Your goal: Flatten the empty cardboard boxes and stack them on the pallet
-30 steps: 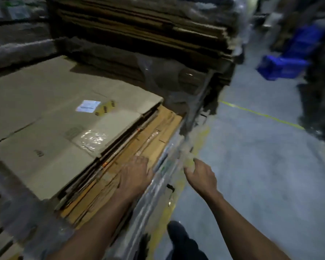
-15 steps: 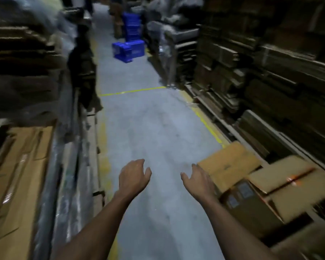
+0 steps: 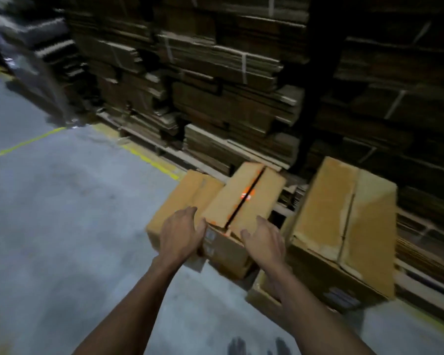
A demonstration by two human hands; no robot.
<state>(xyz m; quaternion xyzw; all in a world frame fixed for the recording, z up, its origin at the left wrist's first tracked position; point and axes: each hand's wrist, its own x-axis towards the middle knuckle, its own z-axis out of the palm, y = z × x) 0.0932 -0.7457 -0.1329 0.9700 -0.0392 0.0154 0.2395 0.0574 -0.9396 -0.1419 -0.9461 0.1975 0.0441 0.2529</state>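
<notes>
View swung right since half-second ago: blue crates gone from view, box pile now centre. Both hands, then spread in air over floor, now at middle box [image 3: 242, 201]. Left hand [image 3: 181, 233] on its near-left corner, fingers loosely curved; right hand [image 3: 263, 239] on near edge, fingers relaxed; firm grip cannot tell. Middle box flaps closed, dark seam, orange mark; contents hidden. Left box [image 3: 183, 198] touching it. Large box [image 3: 344, 224] right, flaps closed. All on floor [image 3: 69, 213] near stacked flattened cardboard [image 3: 228, 98] far.
</notes>
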